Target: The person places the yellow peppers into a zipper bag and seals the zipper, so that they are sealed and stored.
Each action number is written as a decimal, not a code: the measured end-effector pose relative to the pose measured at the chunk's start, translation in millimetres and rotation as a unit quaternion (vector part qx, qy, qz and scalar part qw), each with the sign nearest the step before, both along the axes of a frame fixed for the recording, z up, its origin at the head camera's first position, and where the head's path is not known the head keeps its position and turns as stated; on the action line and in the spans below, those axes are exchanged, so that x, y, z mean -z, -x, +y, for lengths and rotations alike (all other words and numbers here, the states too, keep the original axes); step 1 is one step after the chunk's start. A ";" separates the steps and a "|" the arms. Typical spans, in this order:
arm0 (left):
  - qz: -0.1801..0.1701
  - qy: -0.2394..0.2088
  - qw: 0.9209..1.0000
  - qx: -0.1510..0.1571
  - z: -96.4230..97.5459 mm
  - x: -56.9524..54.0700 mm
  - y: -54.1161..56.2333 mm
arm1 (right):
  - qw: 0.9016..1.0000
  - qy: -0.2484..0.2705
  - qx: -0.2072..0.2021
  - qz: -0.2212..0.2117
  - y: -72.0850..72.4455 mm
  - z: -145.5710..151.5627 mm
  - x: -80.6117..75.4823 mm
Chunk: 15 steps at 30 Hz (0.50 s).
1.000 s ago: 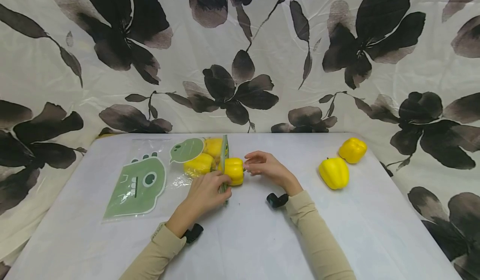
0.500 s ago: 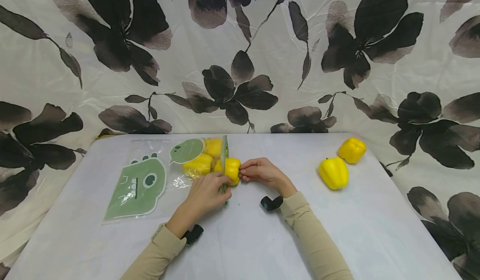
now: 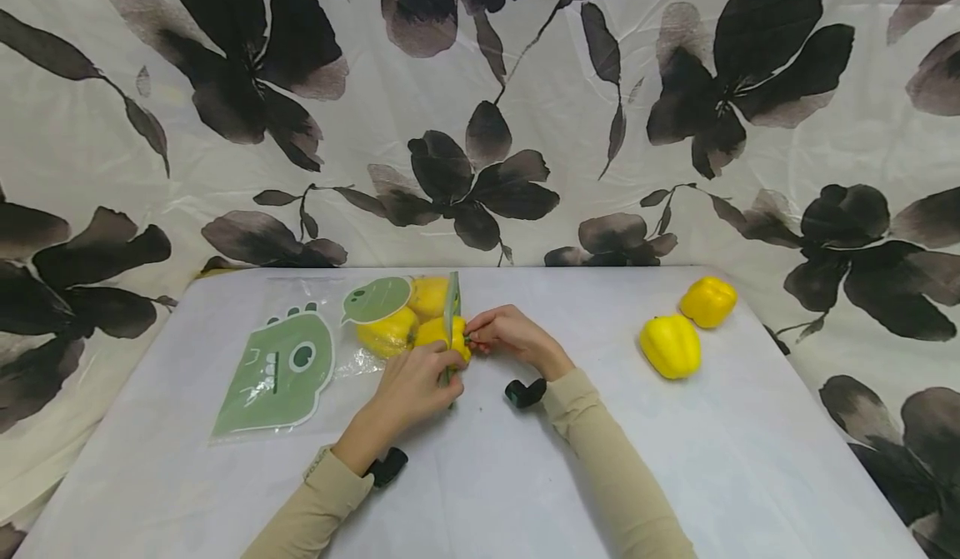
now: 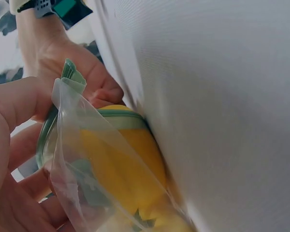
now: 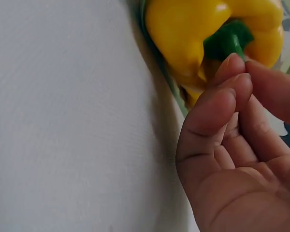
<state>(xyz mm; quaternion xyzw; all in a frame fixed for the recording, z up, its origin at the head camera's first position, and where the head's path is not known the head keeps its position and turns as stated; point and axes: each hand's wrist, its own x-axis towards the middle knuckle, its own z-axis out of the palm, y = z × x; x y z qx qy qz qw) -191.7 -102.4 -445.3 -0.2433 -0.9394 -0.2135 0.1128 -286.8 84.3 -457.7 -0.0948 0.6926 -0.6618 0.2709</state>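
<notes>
On the table, right hand pinches pepper (stem rightward); left hand grips bag.

Hanging behind as a backdrop, a creased cream cloth printed with large dark flowers and leaves, draping down past both sides. Lying in front, a pale surface under a white cover, lit evenly and softly from above.
</notes>
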 end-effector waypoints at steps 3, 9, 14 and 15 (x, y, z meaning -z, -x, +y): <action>0.014 0.000 1.000 0.004 -0.5 -0.1 -0.2 | 1.000 0.001 -0.001 -0.003 1.0 -4.4 1.3; 0.054 0.002 0.998 0.010 -1.9 1.2 0.0 | 1.000 0.012 -0.016 -0.004 -1.2 -12.6 4.1; 0.065 0.007 0.998 0.006 -2.3 1.2 0.1 | 0.999 0.023 -0.036 0.015 -4.7 -12.8 2.5; 0.063 0.008 0.998 0.006 -2.4 1.3 0.3 | 0.999 0.018 -0.038 0.022 -5.1 -11.9 2.2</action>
